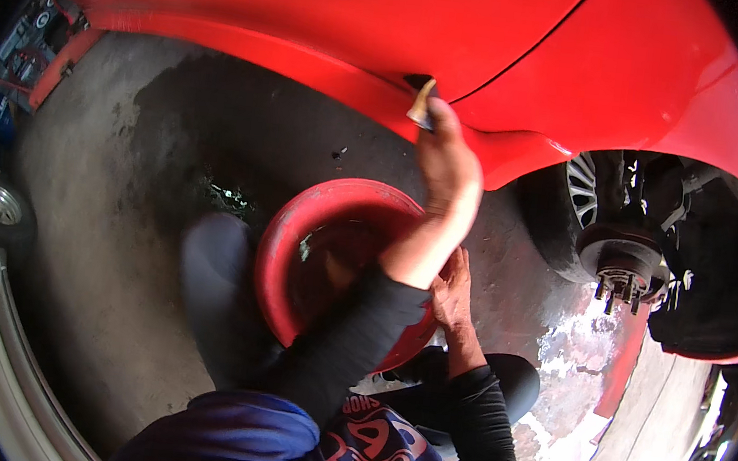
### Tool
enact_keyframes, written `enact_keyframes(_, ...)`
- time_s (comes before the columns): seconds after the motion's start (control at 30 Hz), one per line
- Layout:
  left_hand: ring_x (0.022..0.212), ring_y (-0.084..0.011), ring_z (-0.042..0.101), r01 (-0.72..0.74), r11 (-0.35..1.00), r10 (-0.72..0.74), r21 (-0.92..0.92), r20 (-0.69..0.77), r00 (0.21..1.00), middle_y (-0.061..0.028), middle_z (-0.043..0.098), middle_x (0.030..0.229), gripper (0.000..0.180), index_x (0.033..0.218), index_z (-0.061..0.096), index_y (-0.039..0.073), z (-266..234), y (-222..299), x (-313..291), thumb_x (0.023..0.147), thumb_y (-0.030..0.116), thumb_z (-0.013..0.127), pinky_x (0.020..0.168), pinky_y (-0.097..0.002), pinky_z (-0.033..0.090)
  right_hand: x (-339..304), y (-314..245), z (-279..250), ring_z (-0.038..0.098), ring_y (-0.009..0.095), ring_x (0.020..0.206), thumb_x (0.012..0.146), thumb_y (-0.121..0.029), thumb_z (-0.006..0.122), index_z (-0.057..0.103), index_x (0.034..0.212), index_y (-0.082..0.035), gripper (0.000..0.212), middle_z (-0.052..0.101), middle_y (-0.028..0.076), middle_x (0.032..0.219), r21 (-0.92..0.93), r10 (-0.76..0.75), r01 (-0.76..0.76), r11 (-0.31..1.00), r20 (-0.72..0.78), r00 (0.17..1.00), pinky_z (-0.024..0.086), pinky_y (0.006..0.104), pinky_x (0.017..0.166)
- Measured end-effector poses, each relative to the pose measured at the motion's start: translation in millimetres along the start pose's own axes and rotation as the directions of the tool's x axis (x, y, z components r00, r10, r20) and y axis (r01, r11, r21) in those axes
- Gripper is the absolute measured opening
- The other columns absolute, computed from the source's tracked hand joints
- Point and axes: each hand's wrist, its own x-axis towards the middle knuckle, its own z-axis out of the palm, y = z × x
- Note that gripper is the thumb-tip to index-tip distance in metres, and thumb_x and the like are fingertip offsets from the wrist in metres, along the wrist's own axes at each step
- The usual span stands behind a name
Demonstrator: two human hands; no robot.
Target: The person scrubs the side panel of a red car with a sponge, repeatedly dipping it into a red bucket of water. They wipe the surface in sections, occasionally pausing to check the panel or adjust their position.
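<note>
- Left hand (448,180) is raised, its fingers pinched on a small folded pad (421,110) pressed against the red car body (390,26) just above them
- Right hand (452,293) grips the rim of the red basin (336,204), fingers curled on it

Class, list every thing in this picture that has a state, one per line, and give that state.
Left hand: raised, pinching a small folded pad against the red car body.
Small pad: held, pressed to the car's lower edge.
Right hand: resting on the rim of the red basin.
Red basin: tilted on the person's lap; contents unclear.
Wheel hub: bare, wheel removed, studs exposed.
Red car body: panels shut.
</note>
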Motion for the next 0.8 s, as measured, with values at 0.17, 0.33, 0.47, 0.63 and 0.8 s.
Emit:
enact_keyframes(0.17,0.080,-0.0116,0.051,0.177,0.930,-0.169,-0.323,0.053,0.984,0.0000,0.056,0.095,0.039,0.108,0.059,0.006,-37.8,-6.3,67.9,0.106,0.044,0.052,0.075,-0.0299,0.045,-0.1,-6.1,-1.1,0.056,0.036,0.123,0.089,-0.040,0.074,0.050,0.138,0.002,0.069,0.053,0.020,0.130,-0.116,0.017,-0.016,0.993,0.010,1.000,0.045,0.0425,0.106)
enact_keyframes(0.33,0.094,-0.0163,0.063,0.034,0.958,-0.066,-0.284,-0.103,0.992,-0.0058,0.064,0.107,0.036,0.118,0.057,0.003,-46.8,26.6,72.9,0.106,0.037,0.054,0.089,-0.0336,0.051,-9.4,-12.3,-7.0,0.051,0.040,0.132,0.087,-0.043,0.073,0.048,0.142,0.002,0.076,0.048,0.022,0.140,-0.121,0.006,-0.009,0.993,-0.025,1.000,0.044,0.0444,0.109)
enact_keyframes(0.47,0.098,-0.0252,0.069,-0.096,0.961,0.069,-0.260,-0.114,0.991,-0.0096,0.068,0.109,0.041,0.116,0.057,0.004,-29.3,80.9,76.2,0.111,0.036,0.032,0.088,-0.0425,0.057,-8.1,-16.5,-7.1,0.051,0.041,0.131,0.086,-0.044,0.073,0.045,0.144,0.002,0.080,0.049,0.023,0.140,-0.143,0.044,-0.047,0.989,-0.025,0.999,0.044,0.0448,0.110)
enact_keyframes(0.63,0.111,-0.0177,0.052,0.033,0.998,-0.041,-0.062,-0.138,0.990,-0.0062,0.056,0.119,0.042,0.124,0.052,0.006,17.3,-8.7,-8.7,0.105,0.043,0.051,0.104,-0.0387,0.037,-3.6,-18.4,-5.8,0.053,0.042,0.128,0.085,-0.043,0.073,0.045,0.144,0.001,0.078,0.052,0.023,0.136,-0.172,0.022,-0.019,0.985,0.011,1.000,0.045,0.0456,0.109)
enact_keyframes(0.8,0.109,-0.0205,0.067,0.052,0.995,-0.090,0.088,0.518,0.851,-0.0109,0.068,0.118,0.038,0.130,0.056,-0.002,-68.3,-3.3,27.3,0.104,0.026,0.059,0.095,-0.0421,0.055,-8.2,-16.3,-6.5,0.054,0.041,0.129,0.087,-0.045,0.071,0.045,0.145,0.003,0.080,0.049,0.024,0.140,-0.185,0.042,-0.049,0.981,-0.041,0.998,0.045,0.0447,0.108)
